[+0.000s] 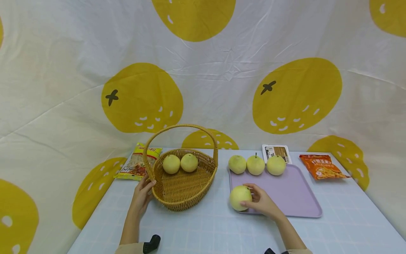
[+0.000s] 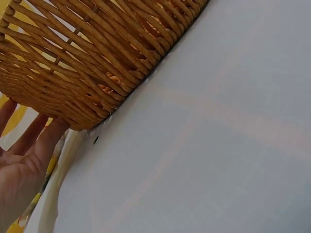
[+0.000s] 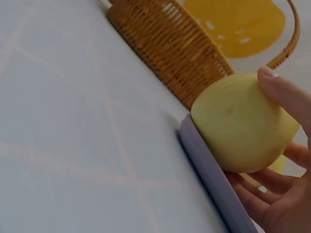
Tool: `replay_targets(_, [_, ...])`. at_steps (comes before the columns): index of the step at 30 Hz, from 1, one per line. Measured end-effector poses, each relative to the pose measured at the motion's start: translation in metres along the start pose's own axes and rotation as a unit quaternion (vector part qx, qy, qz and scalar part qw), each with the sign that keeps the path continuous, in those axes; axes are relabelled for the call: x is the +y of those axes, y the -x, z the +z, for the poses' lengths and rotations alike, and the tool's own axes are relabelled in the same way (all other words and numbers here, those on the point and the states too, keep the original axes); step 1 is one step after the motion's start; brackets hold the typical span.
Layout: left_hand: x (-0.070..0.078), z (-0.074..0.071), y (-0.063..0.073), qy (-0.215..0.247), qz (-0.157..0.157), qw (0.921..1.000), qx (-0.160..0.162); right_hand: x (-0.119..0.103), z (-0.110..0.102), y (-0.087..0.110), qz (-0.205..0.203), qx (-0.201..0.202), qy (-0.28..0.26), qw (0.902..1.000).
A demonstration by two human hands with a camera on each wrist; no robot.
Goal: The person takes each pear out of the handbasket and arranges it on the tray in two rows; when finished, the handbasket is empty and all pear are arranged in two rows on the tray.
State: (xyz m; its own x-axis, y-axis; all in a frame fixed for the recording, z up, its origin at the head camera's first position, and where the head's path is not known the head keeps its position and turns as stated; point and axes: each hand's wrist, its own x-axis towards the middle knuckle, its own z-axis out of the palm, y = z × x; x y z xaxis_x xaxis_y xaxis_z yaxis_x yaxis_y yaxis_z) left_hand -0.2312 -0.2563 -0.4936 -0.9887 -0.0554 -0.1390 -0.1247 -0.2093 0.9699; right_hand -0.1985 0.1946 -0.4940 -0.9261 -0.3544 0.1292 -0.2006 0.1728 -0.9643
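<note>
My right hand (image 1: 261, 201) grips a pale yellow-green pear (image 1: 240, 198), thumb and fingers around its sides. That pear is at the near left corner of a lilac tray (image 1: 295, 195); the right wrist view shows it beside the tray's rim. Three similar pears (image 1: 255, 165) line the tray's far edge. To the left stands a brown wicker basket (image 1: 182, 188) with a tall arched handle, holding two pears (image 1: 171, 164) at its back. My left hand (image 1: 142, 195) touches the basket's left side; in the left wrist view its fingers (image 2: 46, 138) rest against the woven wall.
Behind the basket's left side lies a yellow snack bag (image 1: 136, 164). A white-and-brown packet (image 1: 276, 151) lies behind the tray, and an orange snack bag (image 1: 321, 166) to its right. A pale checked cloth (image 1: 196, 229) covers the table, before a fruit-print curtain.
</note>
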Motion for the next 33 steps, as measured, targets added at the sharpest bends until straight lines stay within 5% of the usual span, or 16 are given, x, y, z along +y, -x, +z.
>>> replay_targets(24, [0.0022,0.0011,0.0012,-0.010,-0.005,0.9999,0.003,-0.0058,0.0001,-0.0032,0.006,0.018,0.081,0.9966])
replay_targets(33, [0.0011,0.0007,0.0013,-0.003,-0.003,1.0000,0.002,-0.0046,-0.0060,-0.0044,0.005,-0.020,0.088,0.9959])
